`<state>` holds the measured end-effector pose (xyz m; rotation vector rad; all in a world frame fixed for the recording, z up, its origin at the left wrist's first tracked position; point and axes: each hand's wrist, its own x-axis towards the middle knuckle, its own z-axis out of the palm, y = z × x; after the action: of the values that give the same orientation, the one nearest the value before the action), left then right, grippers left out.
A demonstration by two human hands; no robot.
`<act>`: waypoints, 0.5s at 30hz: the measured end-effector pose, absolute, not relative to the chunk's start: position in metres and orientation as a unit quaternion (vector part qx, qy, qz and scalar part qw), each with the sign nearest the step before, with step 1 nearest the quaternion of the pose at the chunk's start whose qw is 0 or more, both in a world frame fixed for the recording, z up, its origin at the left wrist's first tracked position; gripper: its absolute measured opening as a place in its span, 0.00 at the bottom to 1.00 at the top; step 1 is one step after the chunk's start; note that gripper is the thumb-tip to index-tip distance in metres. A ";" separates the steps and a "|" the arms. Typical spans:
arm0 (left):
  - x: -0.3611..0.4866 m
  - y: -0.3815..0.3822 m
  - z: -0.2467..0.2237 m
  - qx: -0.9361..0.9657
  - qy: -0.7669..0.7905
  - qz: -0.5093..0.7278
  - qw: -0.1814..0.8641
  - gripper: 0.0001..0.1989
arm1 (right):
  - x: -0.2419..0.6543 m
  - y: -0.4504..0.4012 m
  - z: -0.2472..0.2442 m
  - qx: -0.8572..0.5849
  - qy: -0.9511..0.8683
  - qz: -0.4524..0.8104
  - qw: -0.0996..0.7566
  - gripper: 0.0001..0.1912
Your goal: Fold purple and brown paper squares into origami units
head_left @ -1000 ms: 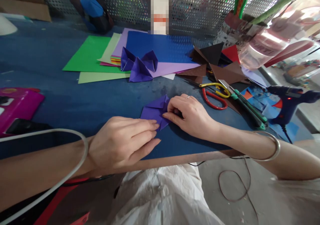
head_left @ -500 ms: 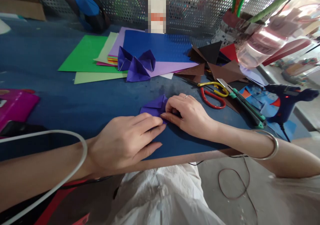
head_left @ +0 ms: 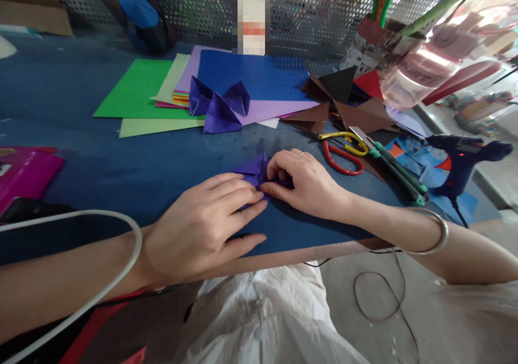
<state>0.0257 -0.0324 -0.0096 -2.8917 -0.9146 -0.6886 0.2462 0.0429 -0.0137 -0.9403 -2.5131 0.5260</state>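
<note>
A folded purple paper (head_left: 253, 167) lies on the blue table near its front edge, partly covered by my fingers. My left hand (head_left: 210, 218) rests over its lower left side with fingers spread and fingertips on the paper. The thumb and fingers of my right hand (head_left: 303, 183) pinch its right side. Farther back, a folded purple paper shape (head_left: 222, 108) with several points stands on the front of a stack of coloured sheets, topped by a blue sheet (head_left: 254, 75).
Right of my hands lie red and yellow handled scissors (head_left: 343, 153), a green and black cutter (head_left: 399, 178), brown paper pieces (head_left: 362, 116) and a glue gun (head_left: 461, 159). A magenta object (head_left: 32, 172) sits left. A white cable (head_left: 137, 234) crosses my left forearm.
The fingers of my left hand have shifted slightly up over the purple paper, covering more of its left side. My right hand keeps its pinch in nearly the same place.
</note>
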 end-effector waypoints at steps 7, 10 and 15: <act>0.027 -0.032 -0.010 -0.925 -0.311 -0.218 -0.019 0.15 | 0.250 0.042 -0.007 -0.330 -0.897 0.230 0.185 0.13; 0.026 -0.032 -0.009 -0.926 -0.308 -0.220 -0.016 0.15 | 0.251 0.040 -0.007 -0.344 -0.897 0.219 0.171 0.14; 0.025 -0.032 -0.009 -0.926 -0.302 -0.225 -0.010 0.14 | 0.253 0.042 -0.005 -0.377 -0.893 0.195 0.152 0.18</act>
<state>0.0247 -0.0316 -0.0087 -2.9291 -0.9560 -0.7117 0.2531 0.0415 -0.0051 -1.0811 -2.5617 0.5595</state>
